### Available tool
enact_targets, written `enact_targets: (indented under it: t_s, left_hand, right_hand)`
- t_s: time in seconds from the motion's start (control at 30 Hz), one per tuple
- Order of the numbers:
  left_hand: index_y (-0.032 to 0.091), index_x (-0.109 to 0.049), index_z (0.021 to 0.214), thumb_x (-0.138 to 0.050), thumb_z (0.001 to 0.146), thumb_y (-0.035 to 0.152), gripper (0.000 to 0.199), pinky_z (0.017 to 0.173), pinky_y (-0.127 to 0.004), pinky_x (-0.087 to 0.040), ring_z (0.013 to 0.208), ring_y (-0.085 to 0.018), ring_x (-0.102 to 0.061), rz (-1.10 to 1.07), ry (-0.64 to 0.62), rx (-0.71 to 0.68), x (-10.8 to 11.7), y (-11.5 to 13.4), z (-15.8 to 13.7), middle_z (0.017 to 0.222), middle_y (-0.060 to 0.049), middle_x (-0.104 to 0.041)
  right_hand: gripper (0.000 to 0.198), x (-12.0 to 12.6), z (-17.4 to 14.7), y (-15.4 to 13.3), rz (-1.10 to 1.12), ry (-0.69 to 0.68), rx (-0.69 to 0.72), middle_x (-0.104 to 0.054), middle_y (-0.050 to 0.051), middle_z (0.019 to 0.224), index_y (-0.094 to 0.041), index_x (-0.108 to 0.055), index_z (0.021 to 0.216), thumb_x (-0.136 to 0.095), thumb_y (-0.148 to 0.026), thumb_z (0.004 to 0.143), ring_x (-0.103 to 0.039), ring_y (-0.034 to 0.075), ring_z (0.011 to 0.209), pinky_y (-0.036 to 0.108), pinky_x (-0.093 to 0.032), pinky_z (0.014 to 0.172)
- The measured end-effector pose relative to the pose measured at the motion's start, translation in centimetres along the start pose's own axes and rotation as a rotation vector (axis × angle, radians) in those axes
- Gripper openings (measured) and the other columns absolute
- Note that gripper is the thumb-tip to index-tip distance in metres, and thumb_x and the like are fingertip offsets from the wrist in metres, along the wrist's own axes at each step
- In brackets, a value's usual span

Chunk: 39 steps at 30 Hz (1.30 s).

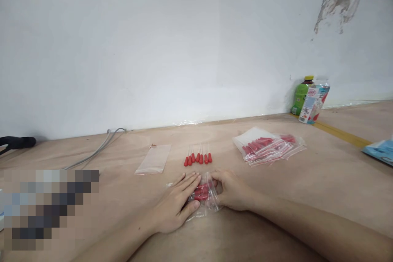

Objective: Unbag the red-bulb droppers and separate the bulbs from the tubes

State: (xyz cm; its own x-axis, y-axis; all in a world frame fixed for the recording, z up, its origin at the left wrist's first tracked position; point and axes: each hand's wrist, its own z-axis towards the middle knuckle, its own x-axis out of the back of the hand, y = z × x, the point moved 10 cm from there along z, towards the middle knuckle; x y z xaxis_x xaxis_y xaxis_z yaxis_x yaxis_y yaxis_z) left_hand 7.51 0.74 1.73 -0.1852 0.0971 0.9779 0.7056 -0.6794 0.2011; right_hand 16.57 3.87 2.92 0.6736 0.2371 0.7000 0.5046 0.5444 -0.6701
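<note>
A clear plastic bag (pixel 211 188) with red-bulbed droppers (pixel 202 192) inside lies on the wooden table before me. My left hand (pixel 176 204) rests flat over its left part, fingers stretched out. At the bag's right end, my right hand (pixel 230 190) has thumb and fingers closed on the plastic. Beyond my hands, several loose droppers (pixel 198 159) with red rubber bulbs and thin clear stems lie in a row, bulbs towards me. A flat zip bag (pixel 154 159) with no droppers visible in it lies to their left.
A pile of filled zip bags (pixel 267 147) lies at the right. A green bottle (pixel 299 97) and a printed carton-like pack (pixel 313 104) stand by the wall. Grey cables (pixel 104 145) and a black object (pixel 20 142) are at the left. A blue packet (pixel 380 151) lies far right.
</note>
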Motion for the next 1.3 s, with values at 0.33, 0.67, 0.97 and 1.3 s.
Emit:
enact_targets:
  t_s: [0.33,0.67,0.97,1.3]
  left_hand:
    - [0.024,-0.011,0.138,-0.031,0.089,0.04,0.055,0.109,-0.046,-0.01,0.132,-0.022,-0.014,-0.057,0.008,-0.036,0.3,0.4,-0.1,0.143,-0.002,-0.018]
    - [0.026,-0.01,0.138,-0.034,0.088,0.041,0.057,0.109,-0.046,-0.008,0.132,-0.023,-0.014,-0.15,0.035,-0.047,0.8,0.5,-0.4,0.143,-0.002,-0.018]
    - [0.026,-0.008,0.138,-0.033,0.089,0.04,0.057,0.108,-0.047,-0.01,0.132,-0.022,-0.014,-0.134,0.011,-0.053,0.6,0.5,-0.3,0.143,-0.002,-0.016]
    - [0.026,-0.008,0.138,-0.034,0.089,0.04,0.057,0.108,-0.048,-0.008,0.132,-0.022,-0.016,-0.148,0.001,-0.053,0.8,0.6,-0.3,0.143,-0.002,-0.016]
  right_hand:
    - [0.033,-1.1,-0.4,-0.6,0.228,-0.032,0.018,-0.061,-0.001,0.076,-0.017,-0.056,0.082,-0.072,-0.029,0.055,-0.053,0.013,0.066,0.022,-0.041,0.058]
    - [0.013,-0.5,-0.8,-1.0,0.16,-0.037,0.063,-0.053,-0.005,0.062,-0.017,-0.052,0.072,-0.06,-0.017,0.062,-0.046,0.008,0.056,0.018,-0.035,0.05]
    - [0.013,-0.4,-0.8,-0.4,0.121,-0.098,0.054,-0.051,-0.005,0.062,-0.017,-0.054,0.073,-0.06,-0.016,0.061,-0.045,0.007,0.055,0.017,-0.033,0.048]
    - [0.018,0.3,-1.1,0.6,0.104,-0.164,0.053,-0.055,-0.003,0.068,-0.018,-0.056,0.082,-0.059,-0.017,0.064,-0.05,0.01,0.059,0.019,-0.038,0.052]
